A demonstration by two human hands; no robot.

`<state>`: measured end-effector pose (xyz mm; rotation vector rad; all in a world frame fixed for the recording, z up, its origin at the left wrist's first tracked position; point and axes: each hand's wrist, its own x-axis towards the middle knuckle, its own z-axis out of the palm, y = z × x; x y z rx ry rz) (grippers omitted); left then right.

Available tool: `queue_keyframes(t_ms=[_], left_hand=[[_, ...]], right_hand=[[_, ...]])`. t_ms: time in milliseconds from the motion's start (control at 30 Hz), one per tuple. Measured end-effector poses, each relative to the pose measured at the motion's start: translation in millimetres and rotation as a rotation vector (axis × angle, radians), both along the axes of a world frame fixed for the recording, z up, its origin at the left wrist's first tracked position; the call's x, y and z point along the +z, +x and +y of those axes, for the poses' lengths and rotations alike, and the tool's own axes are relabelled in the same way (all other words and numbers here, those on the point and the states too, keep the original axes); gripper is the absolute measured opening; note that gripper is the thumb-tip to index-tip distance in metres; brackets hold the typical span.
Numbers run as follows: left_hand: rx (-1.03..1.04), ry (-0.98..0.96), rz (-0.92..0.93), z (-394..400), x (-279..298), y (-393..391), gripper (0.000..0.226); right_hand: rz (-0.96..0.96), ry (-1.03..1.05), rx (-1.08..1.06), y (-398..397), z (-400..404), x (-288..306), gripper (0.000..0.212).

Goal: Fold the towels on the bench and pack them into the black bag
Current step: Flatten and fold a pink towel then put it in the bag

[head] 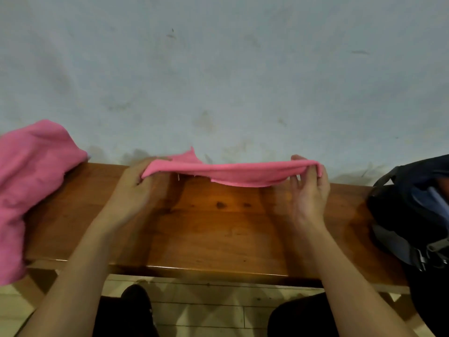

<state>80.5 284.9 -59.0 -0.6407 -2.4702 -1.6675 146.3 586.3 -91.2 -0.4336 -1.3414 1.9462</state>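
Both hands are gripping one pink towel between them. Starting at the left, a second pink towel (31, 181) is lying crumpled well to the outer side of the left hand, draping over the counter's end and hanging below its front edge, not yet folded. The left hand (138, 183) is closing its grip on the left end of the held pink towel (228, 172), fingers curled over the cloth and blurred, so the exact pinch is hard to read. Between the two grips the towel is stretching as a narrow band above the wooden counter (218, 227), sagging in the middle until its lower edge is nearly brushing the wood; one loose corner is sticking up just past the left grip. The right hand (309, 188) is pinching the right end between thumb and fingertips, palm turned toward the person. Beyond the right grip, well apart from it, the black bag (413, 215) is sitting on the counter's right end, apparently open at the top.

Judging from this, the fold is only partly made. The loose corner could fall out of line and leave an uneven fold, the sagging middle could drag and bunch on the counter, and a light fingertip pinch on the right could let that end slip.
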Motion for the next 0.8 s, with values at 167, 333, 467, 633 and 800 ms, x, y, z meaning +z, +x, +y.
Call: queue_keyframes(t_ms=[167,333,467,633,800], left_hand=[[0.313,-0.063,-0.043,-13,-24,-15,0.037],[0.213,0.237,-0.102,-1,-8,-1,0.036],[0.149,0.419,-0.138,14,4,-5,0.033],[0.208,0.435,-0.118,22,19,-41,0.025],[0.166,0.62,-0.164,40,51,-72,0.013]], right_hand=[[-0.295,0.541,-0.189,5,-1,-17,0.024],[-0.379,0.562,-0.192,8,-6,-11,0.026],[-0.405,0.476,-0.117,-27,10,3,0.027],[-0.219,0.399,0.031,-82,33,46,0.029],[-0.062,0.206,0.132,-105,40,75,0.022]])
